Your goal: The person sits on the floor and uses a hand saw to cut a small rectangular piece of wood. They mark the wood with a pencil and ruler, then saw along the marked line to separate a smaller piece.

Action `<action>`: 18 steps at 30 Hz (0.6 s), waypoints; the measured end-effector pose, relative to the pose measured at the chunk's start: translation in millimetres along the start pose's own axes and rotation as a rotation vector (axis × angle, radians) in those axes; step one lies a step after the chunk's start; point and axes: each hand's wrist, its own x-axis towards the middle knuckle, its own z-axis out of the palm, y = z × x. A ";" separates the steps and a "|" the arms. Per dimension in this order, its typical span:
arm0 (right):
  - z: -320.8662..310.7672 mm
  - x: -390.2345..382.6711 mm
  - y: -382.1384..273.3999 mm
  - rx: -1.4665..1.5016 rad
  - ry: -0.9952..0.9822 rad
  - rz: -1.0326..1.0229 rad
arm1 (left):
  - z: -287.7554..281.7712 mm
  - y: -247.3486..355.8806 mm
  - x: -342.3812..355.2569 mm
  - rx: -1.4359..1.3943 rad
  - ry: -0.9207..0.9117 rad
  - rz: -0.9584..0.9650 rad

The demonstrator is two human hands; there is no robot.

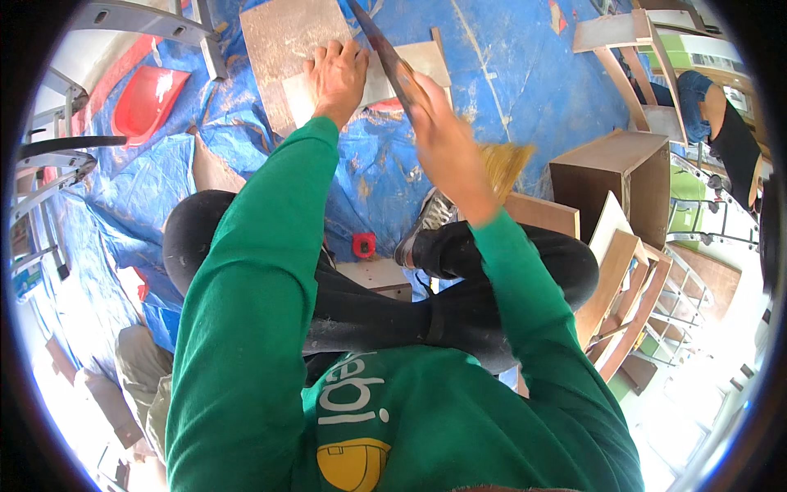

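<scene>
My left hand point(336, 80) presses down with its fingers apart on a pale board point(299, 97). Beneath and beyond it lies a larger brownish wooden panel point(287, 37). My right hand point(449, 148), slightly blurred, is wrapped round a handsaw point(387, 56); the grip itself is mostly hidden by the fingers. The saw's dark blade slants up and to the left, passing just right of my left hand and over the pale board piece point(426, 64). Whether its teeth touch the wood, I cannot tell.
Blue tarpaulin point(516, 57) covers the floor. A red dustpan point(149, 102) lies left, broom bristles point(504, 170) right. A red tape measure point(363, 244) sits between my legs. Wooden boxes point(611, 168) and boards stand right, ladders point(139, 23) left. Another person point(725, 135) bends at far right.
</scene>
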 end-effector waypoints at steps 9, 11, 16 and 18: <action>-100.3 -63.7 -88.6 -0.066 -0.200 0.112 | 6.8 -13.9 -3.8 0.046 0.026 -0.058; -133.1 -96.2 -113.8 -0.113 -0.240 0.208 | 5.6 -8.6 -5.5 0.032 0.021 -0.052; -48.9 -48.5 -40.7 -0.074 -0.136 0.068 | 6.2 -4.2 -7.6 0.019 0.001 -0.029; -4.5 -7.0 -6.9 -0.004 -0.063 0.038 | 4.8 -0.6 -0.2 -0.040 0.011 -0.017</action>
